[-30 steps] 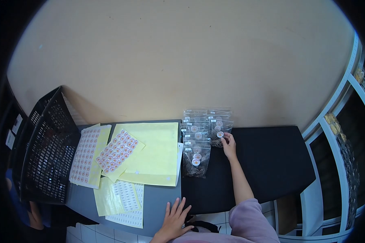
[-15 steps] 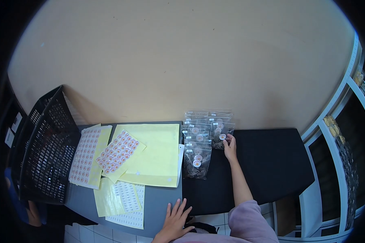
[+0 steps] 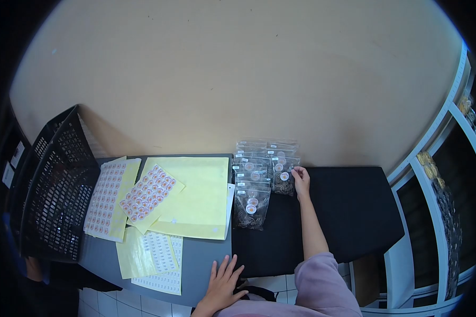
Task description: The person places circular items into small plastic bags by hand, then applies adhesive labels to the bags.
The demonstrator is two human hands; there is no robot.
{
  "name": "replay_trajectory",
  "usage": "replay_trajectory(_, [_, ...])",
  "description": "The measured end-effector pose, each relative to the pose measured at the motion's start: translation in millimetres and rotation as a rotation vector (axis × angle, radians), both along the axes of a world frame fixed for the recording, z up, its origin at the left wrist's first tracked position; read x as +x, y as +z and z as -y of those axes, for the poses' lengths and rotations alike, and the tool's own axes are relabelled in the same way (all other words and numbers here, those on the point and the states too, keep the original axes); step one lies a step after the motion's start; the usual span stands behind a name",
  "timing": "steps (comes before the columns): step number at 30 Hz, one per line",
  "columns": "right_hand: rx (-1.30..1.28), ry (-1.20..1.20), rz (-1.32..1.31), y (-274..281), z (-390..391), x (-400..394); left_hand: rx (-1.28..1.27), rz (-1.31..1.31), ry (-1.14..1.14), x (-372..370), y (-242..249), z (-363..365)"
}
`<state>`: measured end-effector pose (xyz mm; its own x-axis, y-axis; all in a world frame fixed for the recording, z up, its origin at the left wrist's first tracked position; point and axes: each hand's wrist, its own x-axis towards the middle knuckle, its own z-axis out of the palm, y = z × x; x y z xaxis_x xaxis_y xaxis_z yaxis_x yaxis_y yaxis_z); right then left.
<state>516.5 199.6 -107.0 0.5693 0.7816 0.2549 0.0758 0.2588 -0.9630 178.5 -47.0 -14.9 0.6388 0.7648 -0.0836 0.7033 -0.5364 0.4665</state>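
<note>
My right hand (image 3: 301, 181) is at the right edge of a clear bag (image 3: 285, 182) with a round sticker and dark contents, its fingers bent close together at the bag's side. Whether they pinch the plastic is too small to tell. To the left, overlapping rows of similar labelled bags (image 3: 252, 207) lie on the black surface. My left hand (image 3: 223, 282) rests with fingers spread on the front edge of the grey table (image 3: 198, 264), holding nothing.
Sheets of round stickers (image 3: 148, 193) lie on yellow backing paper (image 3: 206, 198), with small label sheets (image 3: 166, 269) in front. A black perforated basket (image 3: 61, 185) stands at the left. White-framed racks (image 3: 444, 211) with packed goods are at the right. Part of another person's arm (image 3: 33, 268) shows at the lower left.
The view has shifted slightly. My right hand has moved off the round sticker to the bag's right edge. My left hand stays spread on the table edge.
</note>
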Motion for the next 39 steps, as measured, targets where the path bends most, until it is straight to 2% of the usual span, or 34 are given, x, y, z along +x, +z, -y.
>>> replay_trajectory(7, [-0.085, 0.058, -0.005, 13.1, -5.4, -1.8, -0.002, -0.034, -0.015, -0.3, -2.0, -0.9])
replay_trajectory(10, [-0.046, 0.059, -0.029, 7.8, -10.4, -1.8, 0.000, -0.028, -0.015, -0.6, -2.2, -1.1])
replay_trajectory(12, [0.071, 0.024, -0.127, 4.0, -15.2, -1.6, 0.004, -0.031, -0.016, -0.2, -2.3, -1.5])
replay_trajectory(19, [0.083, -0.091, -0.185, 2.3, -15.7, -8.8, -0.014, -0.020, 0.000, 0.5, -1.0, -1.4])
replay_trajectory(22, [-0.045, -0.290, -0.012, 1.9, -5.8, -12.9, -0.023, 0.000, 0.003, 1.2, 0.8, -1.7])
replay_trajectory(25, [-0.026, -0.153, 0.015, -14.8, 6.8, 2.8, -0.009, 0.018, -0.010, -0.5, -1.4, -2.4])
replay_trajectory(26, [0.041, -0.213, 0.061, -12.2, 12.3, 4.7, 0.008, 0.021, -0.020, -1.6, -2.4, -2.5])
replay_trajectory(27, [0.113, -0.200, -0.060, 1.2, 25.2, 0.6, 0.001, 0.023, -0.020, -2.4, -3.1, -2.6])
replay_trajectory(31, [0.255, -0.235, 0.182, 47.2, 93.3, -23.0, 0.000, 0.097, -0.026, -6.4, -4.6, -4.0])
replay_trajectory(33, [0.205, -0.184, -0.056, 56.8, 127.3, -45.0, -0.012, 0.145, -0.022, -10.3, -2.6, -3.2])
replay_trajectory(35, [0.204, -0.080, -0.296, 54.6, 147.2, -78.1, -0.068, 0.310, -0.002, -13.4, 2.9, -5.0])
replay_trajectory(36, [0.178, -0.032, -0.366, 51.1, 150.9, -97.6, -0.065, 0.314, 0.004, -15.5, 3.4, -5.3])
replay_trajectory(38, [0.090, 0.063, -0.440, 38.7, 155.2, -132.6, -0.228, 0.650, 0.072, -22.9, 3.7, -5.3])
replay_trajectory(39, [0.030, 0.110, -0.442, 27.1, 153.8, -144.8, -0.228, 0.652, 0.074, -27.7, 6.0, -4.7])
